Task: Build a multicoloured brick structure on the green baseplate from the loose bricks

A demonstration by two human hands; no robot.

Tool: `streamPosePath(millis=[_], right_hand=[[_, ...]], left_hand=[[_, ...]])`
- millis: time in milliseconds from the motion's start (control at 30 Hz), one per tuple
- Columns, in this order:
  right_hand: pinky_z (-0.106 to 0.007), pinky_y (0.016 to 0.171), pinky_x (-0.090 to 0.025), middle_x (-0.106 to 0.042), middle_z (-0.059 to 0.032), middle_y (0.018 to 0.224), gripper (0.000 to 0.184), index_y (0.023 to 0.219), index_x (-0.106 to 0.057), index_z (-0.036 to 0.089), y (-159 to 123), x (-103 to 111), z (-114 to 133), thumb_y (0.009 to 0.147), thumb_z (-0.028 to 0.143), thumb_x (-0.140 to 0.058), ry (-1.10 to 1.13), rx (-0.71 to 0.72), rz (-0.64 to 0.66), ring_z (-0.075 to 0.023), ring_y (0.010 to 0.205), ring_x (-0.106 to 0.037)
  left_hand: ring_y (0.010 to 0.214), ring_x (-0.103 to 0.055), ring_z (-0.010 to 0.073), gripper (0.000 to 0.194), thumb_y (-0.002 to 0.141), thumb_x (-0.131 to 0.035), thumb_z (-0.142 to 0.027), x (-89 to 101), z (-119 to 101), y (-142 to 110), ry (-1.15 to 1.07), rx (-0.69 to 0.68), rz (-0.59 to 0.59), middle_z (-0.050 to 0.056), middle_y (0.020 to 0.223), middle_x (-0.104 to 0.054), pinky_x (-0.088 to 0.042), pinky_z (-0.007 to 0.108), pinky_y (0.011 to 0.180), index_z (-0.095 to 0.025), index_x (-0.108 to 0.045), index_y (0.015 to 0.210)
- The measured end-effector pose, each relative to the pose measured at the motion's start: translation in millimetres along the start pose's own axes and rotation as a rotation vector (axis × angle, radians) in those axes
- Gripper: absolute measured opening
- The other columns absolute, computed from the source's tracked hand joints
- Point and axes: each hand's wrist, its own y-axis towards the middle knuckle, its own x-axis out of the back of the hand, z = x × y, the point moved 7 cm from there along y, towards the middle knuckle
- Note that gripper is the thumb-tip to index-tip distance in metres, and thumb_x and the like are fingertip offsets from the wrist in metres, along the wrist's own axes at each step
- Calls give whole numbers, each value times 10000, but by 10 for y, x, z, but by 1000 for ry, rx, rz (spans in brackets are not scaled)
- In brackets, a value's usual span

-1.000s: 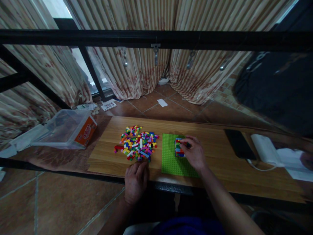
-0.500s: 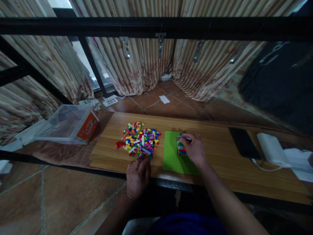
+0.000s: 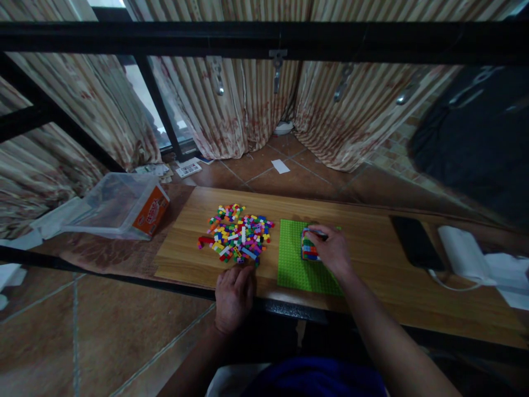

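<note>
My right hand (image 3: 330, 249) has its fingers pinched at the upper part of a small block of stacked toy bricks (image 3: 308, 252) in red, blue, green and white layers. A small piece at its fingertips is partly hidden by the fingers. Underneath the block lies a bright green studded baseplate (image 3: 289, 272). Resting at the table's front edge, my left hand (image 3: 233, 296) has curled fingers, and what is under them is hidden. Just beyond it spreads a pile of loose toy bricks (image 3: 239, 234) in many colours.
A clear plastic bin (image 3: 111, 207) with an orange label stands left of the wooden table (image 3: 182, 242). On the right lie a black phone (image 3: 416, 242) and a white power bank (image 3: 463, 253) with a cable. A black metal bar (image 3: 248, 41) crosses in front of striped curtains.
The whole view has shifted slightly, with the scene sliding up and right. My right hand remains at the brick block and its fingers have shifted a little on it. My left hand stays put.
</note>
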Motion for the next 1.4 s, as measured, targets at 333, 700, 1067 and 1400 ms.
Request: streamPosePath(millis=[333, 700, 1067, 1400], right_hand=[[-468, 876, -490, -738, -58, 902, 281, 873, -740, 250, 8, -6, 43, 772, 492, -637, -17, 54, 4, -241, 867, -657], [-472, 932, -453, -705, -99, 1005, 311, 980, -708, 233, -319, 365, 478, 921, 421, -467, -31, 181, -192, -256, 986, -619], [-393, 897, -470, -676, -90, 1024, 267, 1055, -676, 218, -812, -672, 849, 921, 262, -449, -102, 314, 234, -244, 990, -607], [-333, 866, -447, -642, -76, 1002, 212, 954, -692, 219, -655, -902, 930, 929, 246, -483, -292, 295, 247, -216, 958, -592]], left_hand=[[915, -625, 216, 220, 923, -496, -206, 0, 0, 6, -11, 6, 16, 75, 966, -674, -461, 356, 792, -208, -630, 1097], [879, -620, 199, 201, 928, -503, -200, -3, -7, -4, -38, 23, 18, 65, 937, -670, -430, 333, 758, -211, -639, 1075], [859, -600, 193, 201, 928, -501, -208, -4, -19, -3, -52, 41, 54, 60, 905, -656, -404, 330, 737, -212, -636, 1077], [864, -594, 196, 184, 920, -520, -199, -7, -18, -10, -41, 43, 42, 48, 912, -661, -394, 328, 740, -214, -633, 1065]])
